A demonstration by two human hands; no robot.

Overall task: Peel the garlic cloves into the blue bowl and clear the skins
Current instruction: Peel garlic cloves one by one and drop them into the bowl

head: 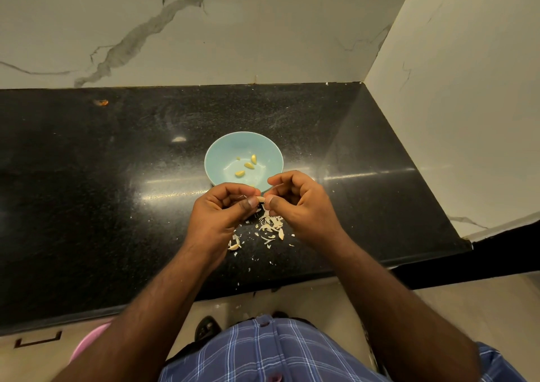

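A pale blue bowl (pixel 222 150) stands on the black counter and holds three peeled yellowish garlic cloves (pixel 249 165) plus a small bit. Just in front of the bowl my left hand (pixel 222 212) and my right hand (pixel 298 203) meet, and both pinch one small garlic clove (pixel 261 199) between thumb and fingers. Most of that clove is hidden by my fingertips. A scatter of papery garlic skins (pixel 270 226) lies on the counter under and between my hands, with another small heap of skins (pixel 234 244) by my left wrist.
The black granite counter (pixel 117 191) ends at a marble wall behind and a marble side wall (pixel 453 104) on the right. Its front edge runs just below my wrists, with a few skin flakes near it. A pink tub (pixel 87 343) shows under the counter's left side.
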